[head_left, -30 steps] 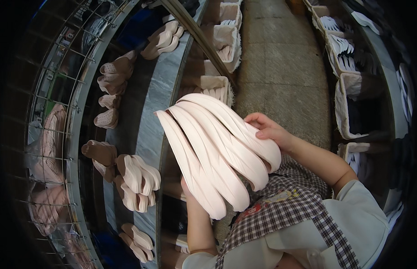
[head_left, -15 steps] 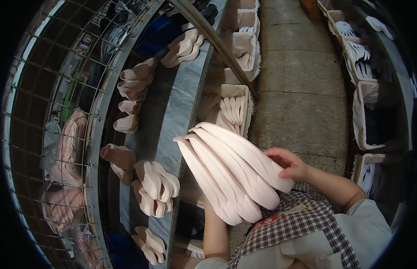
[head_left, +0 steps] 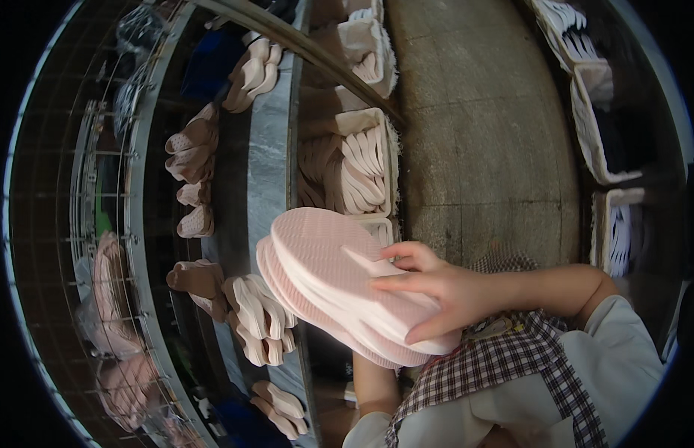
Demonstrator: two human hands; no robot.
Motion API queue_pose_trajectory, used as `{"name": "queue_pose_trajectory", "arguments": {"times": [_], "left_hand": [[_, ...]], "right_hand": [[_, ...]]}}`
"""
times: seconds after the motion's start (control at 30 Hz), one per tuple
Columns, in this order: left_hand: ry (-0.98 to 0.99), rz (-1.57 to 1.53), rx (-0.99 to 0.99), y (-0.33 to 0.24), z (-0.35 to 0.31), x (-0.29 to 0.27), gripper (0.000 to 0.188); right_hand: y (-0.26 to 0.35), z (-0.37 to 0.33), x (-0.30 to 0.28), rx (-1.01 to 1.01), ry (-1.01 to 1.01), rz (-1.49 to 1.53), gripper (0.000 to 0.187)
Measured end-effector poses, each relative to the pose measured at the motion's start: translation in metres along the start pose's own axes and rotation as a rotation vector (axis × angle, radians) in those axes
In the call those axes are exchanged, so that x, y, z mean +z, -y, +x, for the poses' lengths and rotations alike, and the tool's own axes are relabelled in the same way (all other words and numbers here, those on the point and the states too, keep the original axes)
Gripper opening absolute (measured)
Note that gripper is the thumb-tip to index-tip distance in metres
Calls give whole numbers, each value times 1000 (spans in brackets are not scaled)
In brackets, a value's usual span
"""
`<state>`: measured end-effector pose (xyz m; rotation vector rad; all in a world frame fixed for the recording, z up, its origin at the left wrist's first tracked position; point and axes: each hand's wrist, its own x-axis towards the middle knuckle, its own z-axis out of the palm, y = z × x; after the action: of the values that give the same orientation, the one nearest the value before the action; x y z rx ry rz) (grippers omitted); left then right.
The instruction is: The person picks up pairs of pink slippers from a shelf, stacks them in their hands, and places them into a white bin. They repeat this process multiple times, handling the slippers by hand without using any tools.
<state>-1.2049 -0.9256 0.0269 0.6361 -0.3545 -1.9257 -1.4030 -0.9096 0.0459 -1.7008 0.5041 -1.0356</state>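
Note:
A stack of pale pink shoe soles is held up in front of me, its textured undersides facing up. My right hand lies over the near right part of the stack, fingers and thumb pressed round the topmost sole. From below comes my left forearm, running up behind the stack; the left hand itself is hidden by the soles. Left of the stack, several more pink soles sit in a pile on the grey bench.
Beyond the stack stands a lined basket full of pink soles. More lined baskets line the right side of the aisle floor. A metal bar slants over the bench. Pink clogs rest at the bench's left, beside wire mesh.
The soles have turned from edge-on, fanned side by side, to lying with their undersides up. My right hand has shifted from the stack's right edge onto its top. The view has swung right.

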Motion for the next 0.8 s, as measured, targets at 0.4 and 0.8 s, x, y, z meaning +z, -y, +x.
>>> {"name": "queue_pose_trajectory", "arguments": {"times": [0.4, 0.8], "left_hand": [[66, -38, -44, 14, -13, -3, 58], [83, -50, 3, 9, -20, -9, 60]], "right_hand": [[23, 16, 9, 120, -224, 95, 102], [-18, -4, -27, 246, -402, 1403, 78]]}}
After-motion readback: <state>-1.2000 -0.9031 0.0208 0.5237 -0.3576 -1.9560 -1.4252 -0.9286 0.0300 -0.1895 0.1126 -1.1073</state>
